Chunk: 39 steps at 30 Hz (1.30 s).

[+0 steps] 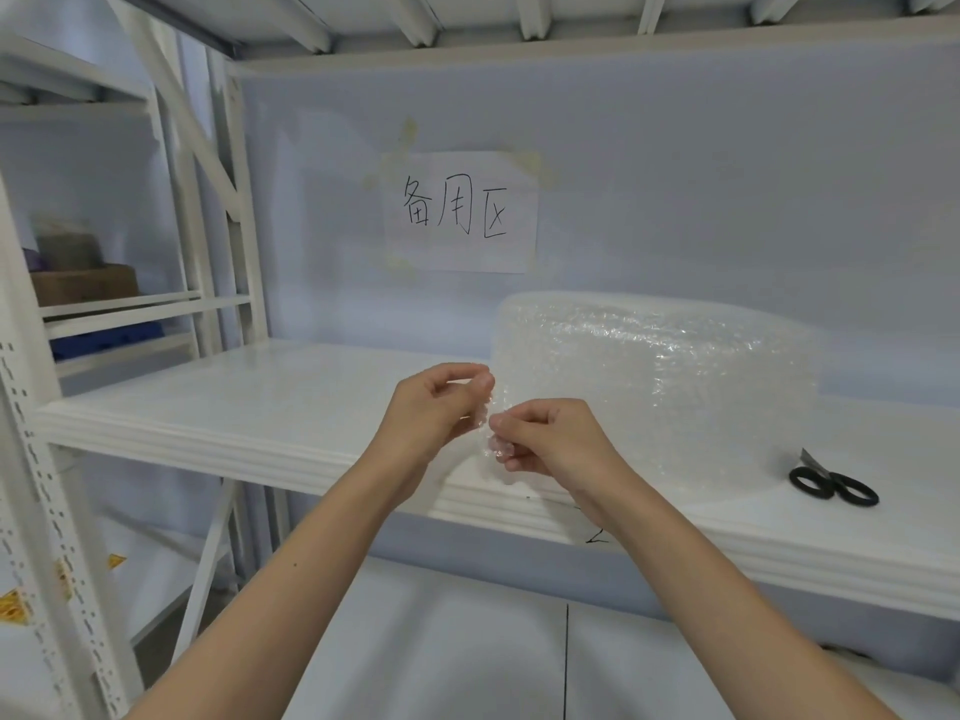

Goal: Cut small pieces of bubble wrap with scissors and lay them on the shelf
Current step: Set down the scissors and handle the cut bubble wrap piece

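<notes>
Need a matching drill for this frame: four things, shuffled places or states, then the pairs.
Things:
1. scissors
2. bubble wrap roll
3. paper sign
4. small bubble wrap piece

Places or states:
A. taped to the back wall
B. pinched between left hand and right hand
C. lying on the shelf, right of the roll
D. standing on the shelf, behind the hands

Pairs: 1-C, 2-D, 3-A, 4-B
</notes>
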Available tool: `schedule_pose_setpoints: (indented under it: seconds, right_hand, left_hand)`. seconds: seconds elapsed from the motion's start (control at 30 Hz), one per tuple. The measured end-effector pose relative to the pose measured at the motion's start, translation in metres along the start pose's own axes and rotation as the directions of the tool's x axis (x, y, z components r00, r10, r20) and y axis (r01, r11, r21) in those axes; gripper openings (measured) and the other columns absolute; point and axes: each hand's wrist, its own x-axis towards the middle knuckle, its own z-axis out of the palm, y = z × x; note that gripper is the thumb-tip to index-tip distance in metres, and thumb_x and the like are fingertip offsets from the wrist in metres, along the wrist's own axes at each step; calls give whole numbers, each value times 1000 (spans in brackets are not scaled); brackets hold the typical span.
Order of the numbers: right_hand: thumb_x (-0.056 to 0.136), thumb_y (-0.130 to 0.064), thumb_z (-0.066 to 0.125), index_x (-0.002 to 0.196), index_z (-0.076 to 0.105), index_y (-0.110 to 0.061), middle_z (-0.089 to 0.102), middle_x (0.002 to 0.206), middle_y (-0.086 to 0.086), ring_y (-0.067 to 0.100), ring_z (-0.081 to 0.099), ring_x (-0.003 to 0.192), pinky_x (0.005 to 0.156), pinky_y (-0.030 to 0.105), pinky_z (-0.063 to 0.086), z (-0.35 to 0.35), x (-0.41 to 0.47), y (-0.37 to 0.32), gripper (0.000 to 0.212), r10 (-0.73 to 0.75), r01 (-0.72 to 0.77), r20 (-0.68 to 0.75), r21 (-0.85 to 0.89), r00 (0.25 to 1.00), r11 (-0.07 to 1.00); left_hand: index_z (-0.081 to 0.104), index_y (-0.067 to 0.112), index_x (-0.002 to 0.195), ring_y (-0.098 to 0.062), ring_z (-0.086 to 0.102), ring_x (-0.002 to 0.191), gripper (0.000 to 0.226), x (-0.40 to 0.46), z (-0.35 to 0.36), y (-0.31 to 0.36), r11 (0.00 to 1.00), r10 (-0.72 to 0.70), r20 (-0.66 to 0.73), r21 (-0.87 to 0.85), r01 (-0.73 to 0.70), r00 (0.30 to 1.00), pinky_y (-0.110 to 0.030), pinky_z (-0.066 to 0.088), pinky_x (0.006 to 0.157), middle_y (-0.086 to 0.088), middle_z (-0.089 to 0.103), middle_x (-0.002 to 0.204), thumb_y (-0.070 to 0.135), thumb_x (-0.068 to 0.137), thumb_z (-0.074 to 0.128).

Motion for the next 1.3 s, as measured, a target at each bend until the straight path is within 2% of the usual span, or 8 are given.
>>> schedule_pose_setpoints:
  seconds: [0.1,0.23,0.33,0.6,0.67,0.87,1.07,1.3]
  right_hand:
    - [87,-14,69,89,73,0,70,77,13,16,65,66,70,28,57,3,2,1,15,-32,33,-41,30,999,999]
    - [87,-14,68,90,72,3,70,77,13,16,64,68,70,28,58,6,5,3,17,-41,45,-81,44,996,998]
    - [88,-14,68,87,73,0,69,73,9,14,64,66,69,27,58,10,7,4,15,-38,44,-97,56,995,997]
    - [89,-12,66,87,73,-1,71,69,6,12,65,64,68,25,58,14,9,9,13,-60,67,-119,53,991,996]
    - [89,-11,66,86,72,-1,69,66,5,13,64,63,67,24,58,14,10,11,12,-68,76,-132,50,989,996]
    - [85,-23,71,86,73,-1,71,71,4,13,64,64,68,29,57,11,10,10,22,-6,20,-131,108,991,994]
    - [86,-15,69,73,70,-8,63,62,1,14,59,62,69,28,56,7,12,8,15,-25,53,-179,154,984,987]
    - [87,-14,69,83,71,-2,67,69,6,13,61,59,67,26,58,9,16,14,13,20,25,-211,207,977,978]
  left_hand:
    - [73,11,103,-19,67,82,26,-1,-6,-5,998,-67,41,12,66,997,-27,56,78,-12,72,97,32,87,71]
    - [75,5,92,-15,64,75,18,-6,-11,-11,994,-107,46,30,106,993,-24,56,75,-6,68,83,22,89,71]
    - [75,3,91,-16,64,74,15,-8,-13,-13,993,-119,54,25,118,991,-23,57,73,-8,69,85,16,89,69]
    - [75,0,90,-15,63,74,23,-8,-14,-15,993,-114,47,22,113,992,-26,59,77,-9,69,82,22,89,70]
    - [75,0,88,-15,62,73,17,-9,-13,-16,994,-104,61,50,101,993,-26,59,76,-9,67,80,17,89,70]
    - [73,1,86,-11,64,66,9,-6,-12,-18,987,-121,68,117,113,990,-21,58,71,-7,68,76,9,87,72]
    - [73,3,85,-10,64,63,6,-9,-14,-20,982,-159,93,115,148,983,-25,60,76,-2,68,71,9,87,71]
    - [73,2,88,-13,64,69,6,-12,-18,-22,989,-138,35,57,136,990,-22,59,71,-5,65,74,7,88,69]
